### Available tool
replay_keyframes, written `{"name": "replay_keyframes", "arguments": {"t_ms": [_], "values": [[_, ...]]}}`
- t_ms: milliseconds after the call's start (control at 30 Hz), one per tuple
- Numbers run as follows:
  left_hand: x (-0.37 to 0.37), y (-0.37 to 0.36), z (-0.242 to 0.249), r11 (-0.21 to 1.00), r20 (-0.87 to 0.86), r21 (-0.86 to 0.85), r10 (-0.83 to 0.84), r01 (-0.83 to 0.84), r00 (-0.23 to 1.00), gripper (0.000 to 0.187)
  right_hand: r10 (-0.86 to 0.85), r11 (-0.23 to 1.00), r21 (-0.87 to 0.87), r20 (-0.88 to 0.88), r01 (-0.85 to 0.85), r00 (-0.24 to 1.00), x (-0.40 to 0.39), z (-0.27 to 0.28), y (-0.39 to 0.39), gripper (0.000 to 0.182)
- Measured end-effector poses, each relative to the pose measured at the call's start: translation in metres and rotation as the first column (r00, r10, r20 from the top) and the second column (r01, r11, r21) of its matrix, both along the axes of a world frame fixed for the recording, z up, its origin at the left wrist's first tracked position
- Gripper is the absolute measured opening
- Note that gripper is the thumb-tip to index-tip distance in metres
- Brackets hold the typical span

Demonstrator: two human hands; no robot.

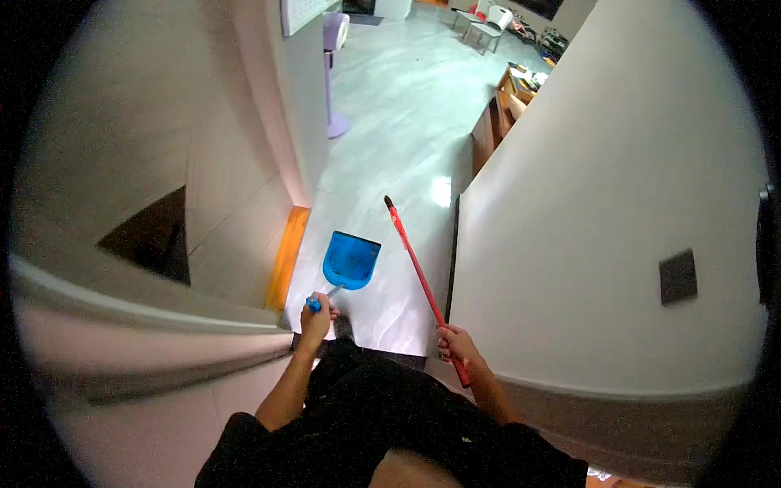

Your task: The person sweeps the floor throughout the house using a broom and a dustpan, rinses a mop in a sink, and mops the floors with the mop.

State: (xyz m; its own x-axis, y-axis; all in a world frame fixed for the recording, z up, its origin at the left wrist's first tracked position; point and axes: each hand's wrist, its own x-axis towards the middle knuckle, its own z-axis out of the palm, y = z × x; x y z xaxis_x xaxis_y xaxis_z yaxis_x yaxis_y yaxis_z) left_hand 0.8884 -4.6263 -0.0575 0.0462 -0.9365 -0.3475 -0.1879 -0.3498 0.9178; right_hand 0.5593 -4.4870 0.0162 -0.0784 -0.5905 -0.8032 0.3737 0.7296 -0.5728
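Observation:
My left hand (pixel 317 313) is closed round the blue-ended handle of a dustpan (pixel 351 259). The blue pan lies out in front of it, over the pale floor, with its dark-edged lip facing away from me. In my right hand (pixel 458 345) is a long red pole (pixel 417 272), gripped close to its near end. It slants forward and to the left, and its small dark far tip lies beyond the dustpan and to its right.
I stand at a doorway with an orange-brown strip (pixel 289 256) on the left and a white wall (pixel 594 220) on the right. Farther in are a purple fan (pixel 331 81), a wooden cabinet (pixel 490 134) and a white chair (pixel 490 28). Glossy marbled floor (pixel 399 106) runs between them.

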Motion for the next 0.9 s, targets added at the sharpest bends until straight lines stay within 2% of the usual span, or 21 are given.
{"name": "replay_keyframes", "arguments": {"t_ms": [33, 67, 100, 233, 333, 400, 567, 667, 900], "values": [[-0.013, -0.032, 0.003, 0.998, 0.052, 0.017, -0.058, 0.057, 0.997, 0.042, -0.004, 1.000, 0.013, -0.010, 0.004, 1.000, -0.015, -0.006, -0.017, 0.025], [-0.034, -0.065, 0.007, 0.998, 0.035, -0.013, -0.057, 0.058, 0.998, 0.042, -0.013, 1.000, 0.015, -0.015, 0.013, 1.000, -0.030, -0.004, -0.043, 0.024], [-0.052, -0.096, 0.009, 0.997, 0.063, -0.013, -0.076, 0.077, 0.995, 0.042, -0.075, 0.997, 0.003, 0.058, 0.075, 0.996, -0.045, 0.008, -0.062, 0.024], [-0.162, -0.196, 0.001, 0.992, 0.099, 0.002, -0.126, 0.126, 0.987, 0.041, -0.106, 0.993, -0.037, 0.065, 0.109, 0.992, -0.145, -0.041, -0.103, 0.021], [-0.229, -0.295, -0.019, 0.982, 0.072, -0.034, -0.181, 0.184, 0.981, 0.039, -0.156, 0.988, 0.001, 0.065, 0.156, 0.986, -0.204, -0.073, -0.180, 0.017], [-0.220, -0.349, -0.023, 0.978, 0.034, -0.042, -0.202, 0.203, 0.979, 0.038, -0.172, 0.985, 0.019, 0.044, 0.172, 0.984, -0.187, -0.083, -0.227, 0.015], [-0.247, -0.472, -0.024, 0.990, 0.022, -0.009, -0.143, 0.144, 0.989, 0.035, -0.160, 0.987, 0.023, 0.050, 0.159, 0.986, -0.236, -0.119, -0.394, 0.014], [-0.260, -0.542, -0.022, 0.994, -0.005, 0.031, -0.108, 0.108, 0.994, 0.033, -0.156, 0.985, 0.075, 0.051, 0.152, 0.986, -0.255, -0.082, -0.499, 0.014], [-0.308, -0.728, -0.032, 0.996, -0.059, 0.059, -0.064, 0.067, 0.996, 0.031, -0.096, 0.995, 0.004, 0.018, 0.096, 0.995, -0.318, -0.058, -0.702, 0.016]]}}
